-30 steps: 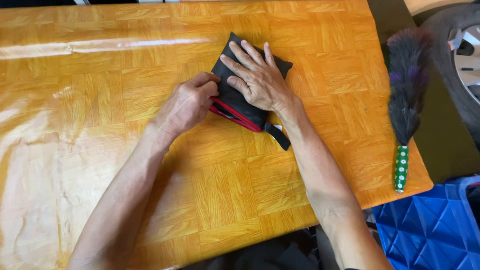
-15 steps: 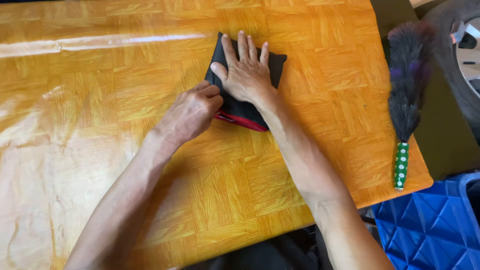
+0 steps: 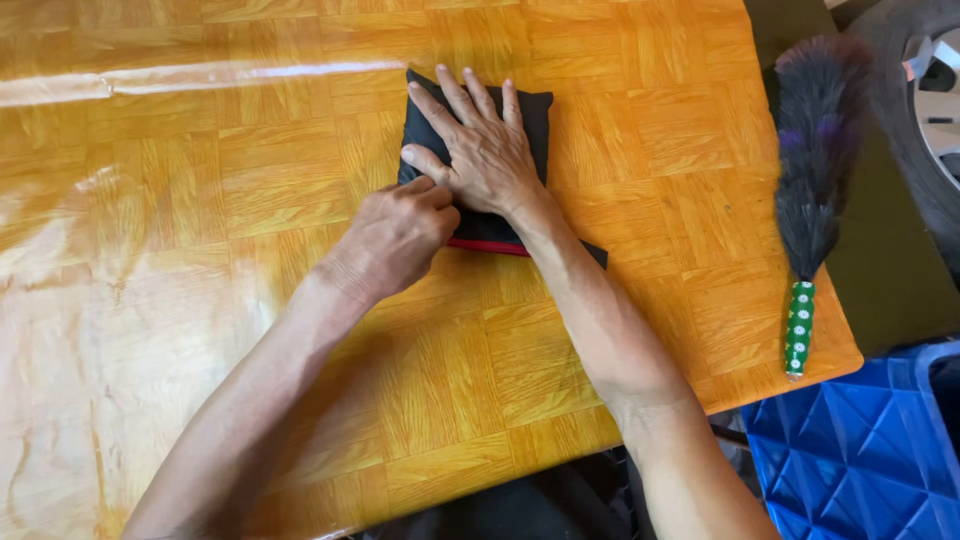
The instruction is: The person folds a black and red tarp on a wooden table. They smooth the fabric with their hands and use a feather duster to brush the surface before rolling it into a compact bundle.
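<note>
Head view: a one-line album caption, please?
Right hand flattens folded black cloth on orange wooden table; left hand grips its edge.

One cam only, head-mounted, so no 2nd view to share w/. It looks steeply down, nearly top-down, onto the orange wood-pattern table (image 3: pixel 250 200), facing fwd away from the wearer's body. Close range: both forearms enter from the bottom edge and the hands meet just above frame centre. Table fills approx the whole left and middle; its near edge cuts diagonally across the bottom right. Right margin catches a feather duster (image 3: pixel 810 180), a blue crate (image 3: pixel 860 450) below the table edge, and part of a wheel (image 3: pixel 930 100) top right.
</note>
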